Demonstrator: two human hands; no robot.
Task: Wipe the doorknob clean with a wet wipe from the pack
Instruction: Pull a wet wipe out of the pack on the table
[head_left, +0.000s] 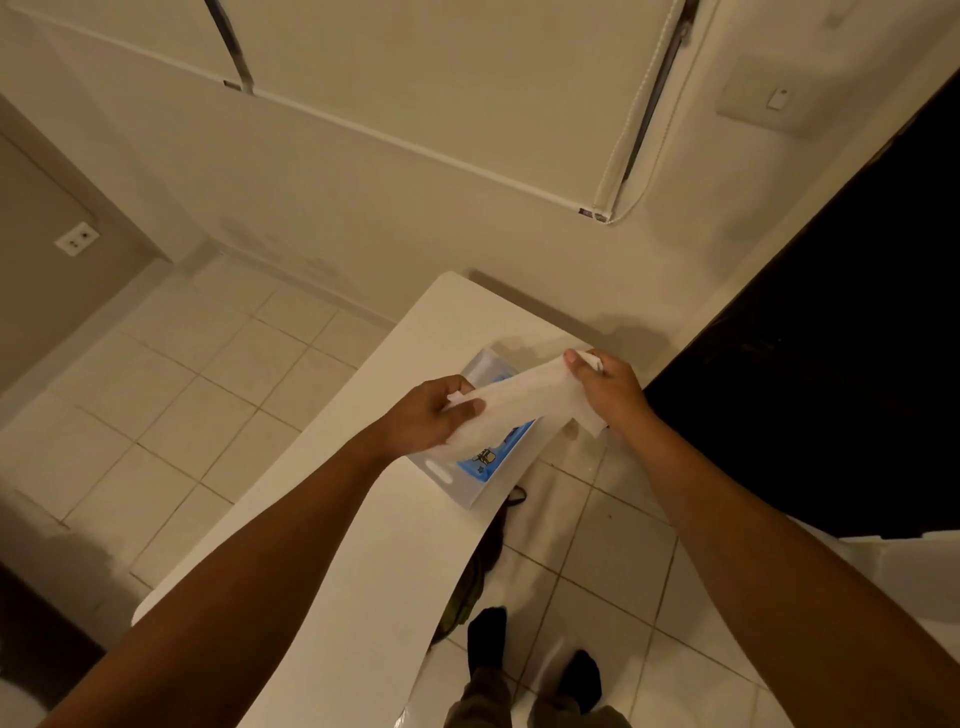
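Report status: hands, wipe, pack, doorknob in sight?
Left hand and right hand each pinch an end of the wet wipe. Pack on white table. No doorknob in view.

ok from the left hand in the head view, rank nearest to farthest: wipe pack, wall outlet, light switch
1. wipe pack: on the white table, just beyond and right of the left hand, which pinches the wet wipe.
2. wall outlet: far left, low on the wall.
3. light switch: upper right wall.
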